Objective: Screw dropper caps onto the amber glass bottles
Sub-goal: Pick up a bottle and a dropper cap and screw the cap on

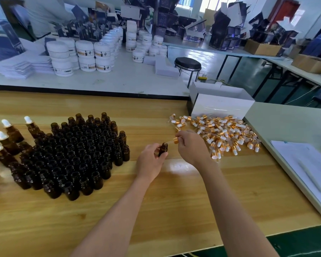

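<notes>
Centre frame, over the desk point(156, 210), the left hand point(150, 162) grips a light, likely slippery amber bottle point(163, 148) by its body; the right hand point(190, 147) pinches a dropper cap point(174, 140) by its gold collar, sparing the fragile-looking pipette.

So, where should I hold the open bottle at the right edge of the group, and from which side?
Take the bottle by its body, below the neck, from the right: it stands upright, that side is free, and other bottles crowd its left.
</notes>
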